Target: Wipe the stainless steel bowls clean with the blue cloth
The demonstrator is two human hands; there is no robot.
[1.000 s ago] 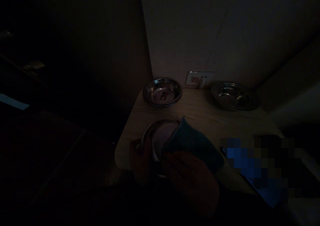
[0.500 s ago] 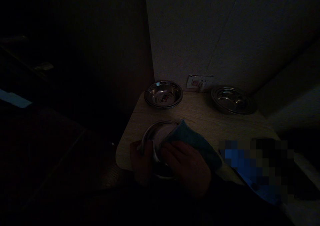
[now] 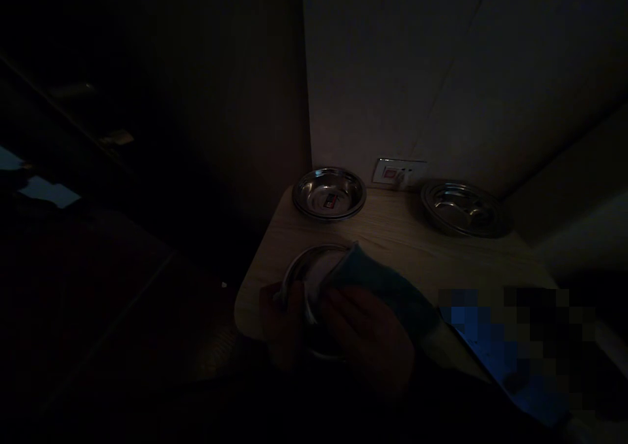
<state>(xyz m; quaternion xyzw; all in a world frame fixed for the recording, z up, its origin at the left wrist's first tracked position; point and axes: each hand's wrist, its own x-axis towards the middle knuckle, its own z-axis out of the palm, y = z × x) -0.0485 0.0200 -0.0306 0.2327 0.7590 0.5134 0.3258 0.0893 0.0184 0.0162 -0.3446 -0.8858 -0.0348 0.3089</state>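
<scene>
The scene is very dark. My left hand (image 3: 279, 323) grips the near left rim of a steel plate (image 3: 309, 267) that is tilted up over the front edge of a small wooden table (image 3: 392, 235). My right hand (image 3: 370, 333) presses a blue-green cloth (image 3: 387, 287) against the inside of that plate, fingers closed over the cloth. The lower part of the plate is hidden behind both hands.
A steel bowl (image 3: 330, 192) sits at the table's back left and a steel plate (image 3: 461, 207) at the back right, with a wall socket (image 3: 397, 171) between them. A blurred blue patch (image 3: 495, 339) lies to the right. The left side is dark floor.
My right hand and the cloth have slid slightly over the plate's inside. The view has shifted a little, so the table sits lower and further right in the picture.
</scene>
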